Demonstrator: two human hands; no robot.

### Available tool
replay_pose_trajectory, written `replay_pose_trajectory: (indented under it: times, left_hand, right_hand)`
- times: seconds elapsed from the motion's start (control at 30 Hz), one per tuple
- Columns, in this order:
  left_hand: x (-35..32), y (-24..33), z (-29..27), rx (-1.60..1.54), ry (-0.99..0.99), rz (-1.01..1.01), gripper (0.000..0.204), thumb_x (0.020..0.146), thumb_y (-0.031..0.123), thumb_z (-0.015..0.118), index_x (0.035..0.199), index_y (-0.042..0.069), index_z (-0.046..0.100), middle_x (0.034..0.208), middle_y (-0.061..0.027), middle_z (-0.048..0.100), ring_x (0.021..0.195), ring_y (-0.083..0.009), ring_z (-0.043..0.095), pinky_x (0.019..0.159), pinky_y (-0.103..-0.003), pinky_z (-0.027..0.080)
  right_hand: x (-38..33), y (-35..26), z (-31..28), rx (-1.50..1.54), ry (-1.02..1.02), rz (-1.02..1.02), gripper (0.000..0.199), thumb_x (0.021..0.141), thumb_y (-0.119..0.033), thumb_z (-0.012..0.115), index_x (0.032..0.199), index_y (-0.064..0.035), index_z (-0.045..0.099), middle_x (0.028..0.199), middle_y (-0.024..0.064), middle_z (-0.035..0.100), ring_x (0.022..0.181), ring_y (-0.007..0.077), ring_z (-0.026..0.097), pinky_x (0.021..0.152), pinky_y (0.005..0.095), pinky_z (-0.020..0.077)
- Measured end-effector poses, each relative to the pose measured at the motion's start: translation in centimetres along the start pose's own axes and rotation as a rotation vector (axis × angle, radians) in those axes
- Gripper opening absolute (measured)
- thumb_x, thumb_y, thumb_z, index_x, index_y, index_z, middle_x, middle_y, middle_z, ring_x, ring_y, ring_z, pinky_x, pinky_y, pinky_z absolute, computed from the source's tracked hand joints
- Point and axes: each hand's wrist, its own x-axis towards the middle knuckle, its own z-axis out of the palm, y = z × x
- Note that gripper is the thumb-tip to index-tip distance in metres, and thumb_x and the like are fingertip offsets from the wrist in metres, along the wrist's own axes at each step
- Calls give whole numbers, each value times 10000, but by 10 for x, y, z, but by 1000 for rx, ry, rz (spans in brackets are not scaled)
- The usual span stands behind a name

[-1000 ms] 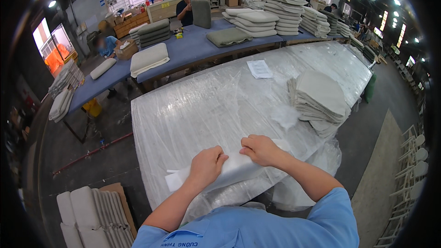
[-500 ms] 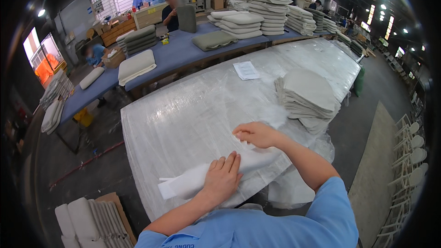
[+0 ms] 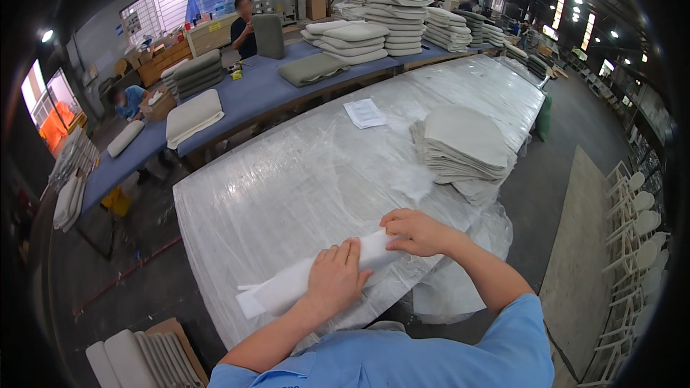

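Observation:
A long strip of soft white sheet material [image 3: 274, 289], folded or rolled lengthwise, lies along the near edge of the plastic-covered table [image 3: 273, 201]. My left hand [image 3: 333, 279] rests flat on the middle of it, fingers stretched out and the thumb pointing right. At the strip's right end my right hand [image 3: 418, 233] has its fingers curled over the material, with the thumb on the near side. A narrow loose edge sticks out at the strip's left end. Whether the strip is wadding or foam cannot be made out.
A pile of grey cushion-shaped pieces [image 3: 463, 144] and a paper sheet [image 3: 365, 113] lie farther back on the table. Blue tables [image 3: 248, 104] beyond carry stacked cushions [image 3: 395, 25]. A person [image 3: 246, 29] stands behind them. More cushions [image 3: 136, 359] sit at lower left; white chair frames [image 3: 632, 244] line the right.
My right hand has come down onto the strip's right end and curled over it. The left hand stays flat on the strip. The whole view has shifted slightly.

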Motion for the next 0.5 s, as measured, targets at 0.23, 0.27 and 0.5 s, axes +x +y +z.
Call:
replay_pose_trajectory:
  times: [0.23,0.27,0.5]
  left_hand:
    - [-3,-4,0,-67,-40,-22,655,952,376,676,1389,-94,548,1249,-214,690,1076,-338,687,947,-438,512]
    - [0,-4,-1,-73,-55,-28,670,947,385,682,1396,-93,543,1267,-221,681,1097,-342,681,951,-441,511]
    - [20,12,23,192,153,87,774,904,434,725,1440,-84,519,1329,-251,624,1161,-357,638,961,-452,498]
  right_hand:
    - [19,9,6,132,-97,132,223,935,-250,686,898,-43,612,875,148,614,851,367,618,757,452,474]
    - [20,13,9,134,-99,141,215,932,-239,698,914,-40,618,880,143,614,839,350,612,752,437,475]
    - [39,32,19,229,-111,196,260,942,-280,689,902,-32,619,868,116,624,796,281,595,738,406,467]
